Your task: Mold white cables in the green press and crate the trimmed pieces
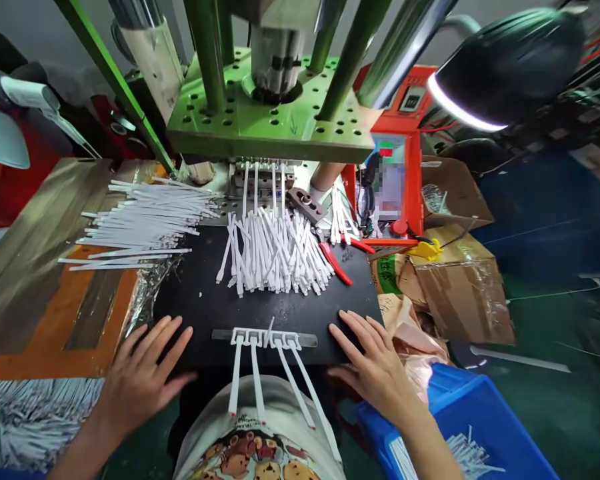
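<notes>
My left hand point(143, 373) lies flat and open on the near left corner of the black work mat point(205, 303), holding nothing. My right hand point(373, 363) rests open with spread fingers on the mat's near right edge, also empty. Between them sits a thin metal bar point(265, 338) with several white cable pieces point(273, 380) clipped in it, their ends hanging over the mat's front edge toward my shirt. Farther back on the mat lies a loose pile of white cable pieces point(273, 253).
A green press machine point(270, 123) stands behind the mat, with white cables hanging at its mould. Straight white strips point(145, 223) are stacked at left. Red-handled cutters point(335, 261) lie right of the pile. A blue bin point(473, 427), cardboard boxes point(460, 280) and a lamp point(505, 67) are at right.
</notes>
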Available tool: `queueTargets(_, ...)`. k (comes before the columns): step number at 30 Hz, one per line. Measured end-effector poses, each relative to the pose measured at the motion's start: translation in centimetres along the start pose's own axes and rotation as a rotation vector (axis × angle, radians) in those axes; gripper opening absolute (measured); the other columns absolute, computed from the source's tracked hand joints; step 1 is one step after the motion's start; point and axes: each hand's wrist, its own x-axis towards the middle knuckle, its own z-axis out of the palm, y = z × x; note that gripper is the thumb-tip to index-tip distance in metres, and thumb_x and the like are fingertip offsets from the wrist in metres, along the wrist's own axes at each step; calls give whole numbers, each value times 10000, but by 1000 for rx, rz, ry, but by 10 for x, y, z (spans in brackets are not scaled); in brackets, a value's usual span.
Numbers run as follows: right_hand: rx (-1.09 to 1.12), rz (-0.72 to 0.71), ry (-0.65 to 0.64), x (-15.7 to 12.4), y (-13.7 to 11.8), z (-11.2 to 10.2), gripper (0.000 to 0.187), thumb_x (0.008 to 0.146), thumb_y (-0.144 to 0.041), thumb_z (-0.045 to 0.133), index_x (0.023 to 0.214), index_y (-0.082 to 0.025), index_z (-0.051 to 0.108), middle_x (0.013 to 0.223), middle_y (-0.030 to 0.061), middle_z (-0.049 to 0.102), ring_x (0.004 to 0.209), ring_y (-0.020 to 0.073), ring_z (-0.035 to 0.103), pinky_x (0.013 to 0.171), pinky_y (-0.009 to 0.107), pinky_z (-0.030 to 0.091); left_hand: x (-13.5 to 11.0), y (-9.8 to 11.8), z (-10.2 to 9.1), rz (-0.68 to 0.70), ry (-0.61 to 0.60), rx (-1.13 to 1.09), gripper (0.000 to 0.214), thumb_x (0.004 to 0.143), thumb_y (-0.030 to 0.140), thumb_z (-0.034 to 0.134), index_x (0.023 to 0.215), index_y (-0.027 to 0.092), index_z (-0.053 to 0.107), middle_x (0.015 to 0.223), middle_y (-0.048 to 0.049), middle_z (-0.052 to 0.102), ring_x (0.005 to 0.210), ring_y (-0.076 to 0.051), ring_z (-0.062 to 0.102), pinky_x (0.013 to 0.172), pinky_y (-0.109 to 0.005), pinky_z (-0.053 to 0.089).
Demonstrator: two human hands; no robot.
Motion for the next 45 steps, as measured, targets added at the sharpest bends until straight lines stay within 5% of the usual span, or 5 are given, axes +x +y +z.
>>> queueTargets(11,-92,76,-15,5,-8,9,694,889,-69,511,1532,-282,360,1428,148,552,1295,310,543,1081,541,399,1,4,9,-84,-11,72,752,894,76,515,1570,264,244,1441,-153,521,1266,-332,570,988,-497,465)
queueTargets(31,41,122,-9,11,-21,-2,522,922,-177,580,1434,-191,475,1440,184,498,1339,334,454,1098,574,343,12,6,5,-41,77,21,592,961,329,578,1502,171,399,1393,-209,554,1248,-410,552,1015,-535,388)
queueTargets(35,384,15,62,38,-39,-10,527,940,-410,633,1381,-163,487,1302,181,583,1223,298,529,1018,515,445,41,20,-6,4,76,-174,525,992,439,521,1426,148,469,1246,-189,611,1096,-348,616,875,-460,447)
queueTargets(40,635,-138,-33,81,-38,-9,192,995,-193,518,1129,-198,656,1028,82,697,898,178,629,800,325,511,72,27,0,48,-27,-416,372,966,0,387,1309,81,504,969,-76,567,905,-159,588,808,-257,494)
queueTargets(45,733,-245,-192,141,-18,-7,282,948,-39,452,962,-167,703,934,61,715,819,131,672,739,221,519,79,21,1,45,-242,-517,265,982,36,349,1098,138,565,888,-43,522,832,-186,536,721,-314,489)
